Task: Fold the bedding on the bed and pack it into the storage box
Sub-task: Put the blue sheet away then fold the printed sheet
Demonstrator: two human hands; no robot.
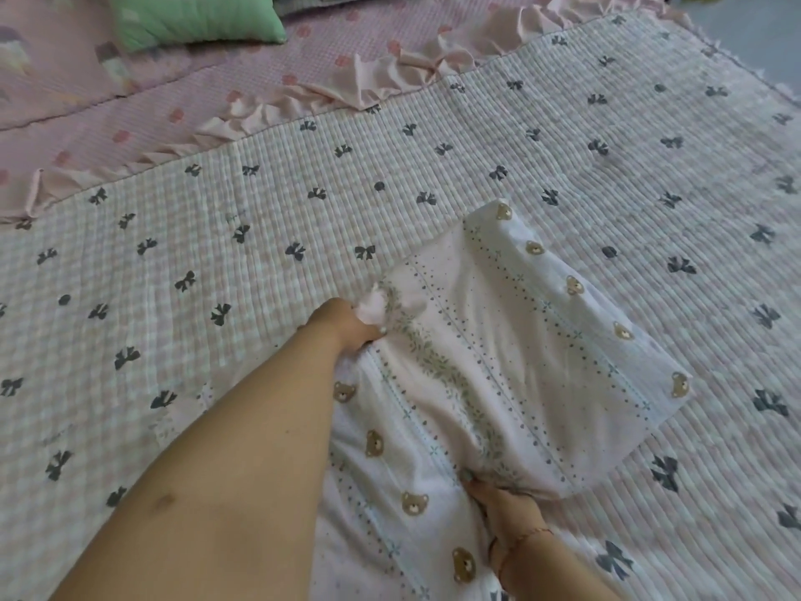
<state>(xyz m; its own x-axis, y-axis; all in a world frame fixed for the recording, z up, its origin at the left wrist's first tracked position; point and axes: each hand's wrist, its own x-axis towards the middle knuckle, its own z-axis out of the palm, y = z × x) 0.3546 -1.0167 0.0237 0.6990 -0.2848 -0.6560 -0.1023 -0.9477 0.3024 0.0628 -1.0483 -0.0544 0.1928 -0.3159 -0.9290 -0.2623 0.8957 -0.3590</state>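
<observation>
**Bear-print sheet held at two points on the quilted bed cover**

A white cotton sheet printed with small brown bear heads, dotted lines and a green leaf band (498,383) lies partly folded on a quilted pink-and-white checked bed cover with dark bow motifs (216,253). The sheet sits in the lower middle and lower right of the head view. Its long axis runs from the bottom edge of the view, near the person, up and away toward the far right. A folded-over flap with a straight bear-lined border points to the right, and its far corner rests flat on the cover.

The left hand (346,325) reaches forward on an extended bare arm. Its fingers are curled round a bunched corner of the sheet at the sheet's far left edge. The right hand (505,503), with a thin red cord at the wrist, lies nearer the person. Its fingers pinch a ridge of the sheet at the near end of the leaf band. The two hands are well apart, each clamped on the fabric, with the leaf band running between them.

Beyond the cover lie a pink ruffled edge (390,75), a pink spotted sheet (173,93) and a green cushion (190,17).
</observation>
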